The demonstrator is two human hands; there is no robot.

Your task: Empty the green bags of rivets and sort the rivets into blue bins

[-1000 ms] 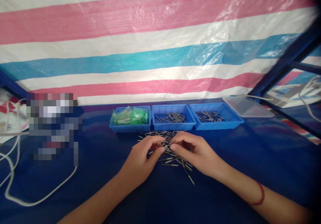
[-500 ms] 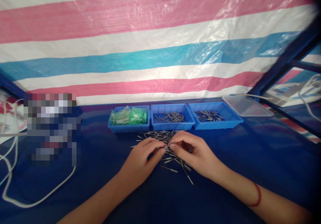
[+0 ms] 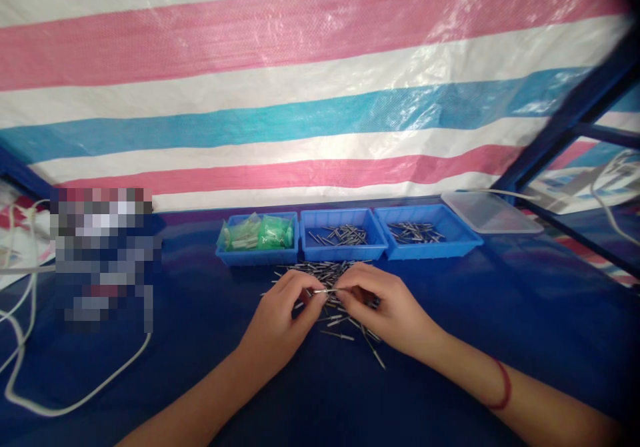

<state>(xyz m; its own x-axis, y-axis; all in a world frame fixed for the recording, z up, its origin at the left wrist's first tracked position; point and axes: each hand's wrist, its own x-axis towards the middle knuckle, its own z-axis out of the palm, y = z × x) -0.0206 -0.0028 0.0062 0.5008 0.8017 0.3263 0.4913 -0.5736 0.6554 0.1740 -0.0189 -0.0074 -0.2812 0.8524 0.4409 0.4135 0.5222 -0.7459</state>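
Between the fingertips of both hands a silvery blind rivet (image 3: 327, 291) lies roughly level. My left hand (image 3: 289, 305) pinches its left end with thumb and forefinger. At the other end, the thin pin, my right hand (image 3: 381, 299) has its fingertips closed. Beneath and behind the hands spreads a loose pile of blind rivets (image 3: 325, 272) on the dark blue table. Nearer to me, a few single rivets (image 3: 337, 335) lie apart from the pile. My hands hide part of the heap.
Three blue bins stand behind the pile: the left bin (image 3: 257, 257) with green and clear plastic packets, the middle bin (image 3: 345, 253) and right bin (image 3: 435, 252) with rivets. A clear plastic lid (image 3: 493, 213) lies at the back right. White cables (image 3: 75, 407) loop on the left beside a blurred area.
The fingertips have drawn slightly apart, and the rivet between them now shows lengthwise. Bins and pile stay where they were.
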